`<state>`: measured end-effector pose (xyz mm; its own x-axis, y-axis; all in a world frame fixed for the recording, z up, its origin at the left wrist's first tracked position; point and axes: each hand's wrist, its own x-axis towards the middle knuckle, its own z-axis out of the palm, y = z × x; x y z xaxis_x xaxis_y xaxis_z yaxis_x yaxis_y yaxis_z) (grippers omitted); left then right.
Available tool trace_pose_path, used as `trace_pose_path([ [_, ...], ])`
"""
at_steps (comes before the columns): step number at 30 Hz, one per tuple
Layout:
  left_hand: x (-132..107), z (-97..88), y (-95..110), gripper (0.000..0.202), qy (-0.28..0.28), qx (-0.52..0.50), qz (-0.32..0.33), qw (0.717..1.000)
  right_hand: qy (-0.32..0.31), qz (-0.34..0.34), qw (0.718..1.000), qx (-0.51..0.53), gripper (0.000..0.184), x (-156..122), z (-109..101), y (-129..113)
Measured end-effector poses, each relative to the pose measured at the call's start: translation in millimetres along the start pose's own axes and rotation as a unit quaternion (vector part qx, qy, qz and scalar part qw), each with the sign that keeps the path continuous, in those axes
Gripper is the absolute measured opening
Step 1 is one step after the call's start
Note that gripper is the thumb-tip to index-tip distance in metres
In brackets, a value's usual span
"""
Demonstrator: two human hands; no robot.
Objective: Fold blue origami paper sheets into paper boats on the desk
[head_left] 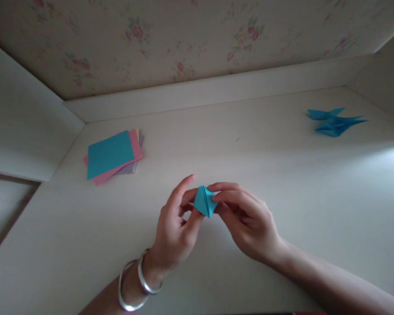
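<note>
Between my hands is a small piece of folded blue paper (204, 201), kite-like in outline, with a crease running down its middle. My left hand (177, 225) pinches it from the left, thumb underneath and forefinger lifted away. From the other side my right hand (249, 216) grips its right edge between thumb and fingers. Both hands are above the white tabletop, and the paper's underside is hidden.
At the back left lies a stack of coloured paper sheets (110, 154), blue on top with pink, purple and yellow beneath. Folded blue paper figures (336, 124) rest at the far right. A white ledge (210, 93) and flowered wallpaper (197, 43) bound the white tabletop (85, 236) behind.
</note>
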<state>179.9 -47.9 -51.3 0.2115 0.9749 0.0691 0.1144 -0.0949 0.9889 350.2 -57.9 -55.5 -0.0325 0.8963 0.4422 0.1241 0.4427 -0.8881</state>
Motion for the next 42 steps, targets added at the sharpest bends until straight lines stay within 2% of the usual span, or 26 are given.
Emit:
trace_pose_path([
  [5, 1, 1.8, -1, 0.05, 0.004, -0.046, -0.038, 0.998, 0.01, 0.04, 0.997, 0.061, 0.023, 1, 1, 2],
  [9, 2, 2.2, -1, 0.045, 0.009, -0.05, -0.038, 0.998, 0.007, 0.041, 0.997, 0.071, 0.023, 1, 0, 4],
  [16, 4, 0.5, 2, 0.025, 0.004, 0.024, -0.028, 0.999, 0.012, 0.065, 0.994, 0.091, 0.017, 0, -2, 4],
  [19, 5, 1.0, 3, 0.025, 0.015, 0.013, -0.03, 0.999, 0.0, 0.133, 0.973, 0.191, 0.018, 4, -3, 2],
  [21, 6, 1.7, 3, 0.028, 0.031, -0.037, -0.026, 0.999, -0.039, 0.169, 0.95, 0.261, 0.025, 7, -3, 2],
  [23, 6, 2.2, 3, 0.029, 0.048, -0.083, -0.019, 0.995, -0.077, 0.175, 0.932, 0.307, 0.026, 9, -1, 2],
  [25, 7, 2.2, 2, 0.028, 0.052, -0.088, -0.009, 0.995, -0.085, 0.174, 0.925, 0.327, 0.024, 10, 0, 2],
  [30, 7, 1.2, -2, 0.038, -0.017, -0.04, 0.03, 0.999, -0.045, 0.218, 0.92, 0.322, 0.032, 10, 0, -2],
  [33, 8, 0.1, -1, 0.032, -0.023, -0.003, 0.048, 0.999, -0.036, 0.232, 0.926, 0.295, 0.027, 10, -2, -1],
  [37, 11, -4.3, 7, 0.032, -0.055, 0.068, 0.06, 0.994, 0.013, 0.268, 0.941, 0.207, 0.02, 13, -7, 2],
  [40, 11, -7.8, 12, 0.041, -0.101, 0.043, 0.042, 0.993, 0.04, 0.267, 0.954, 0.132, 0.017, 14, -12, 4],
  [42, 11, -9.4, 13, 0.033, -0.094, 0.04, 0.034, 0.994, 0.039, 0.251, 0.964, 0.081, 0.014, 13, -14, 5],
])
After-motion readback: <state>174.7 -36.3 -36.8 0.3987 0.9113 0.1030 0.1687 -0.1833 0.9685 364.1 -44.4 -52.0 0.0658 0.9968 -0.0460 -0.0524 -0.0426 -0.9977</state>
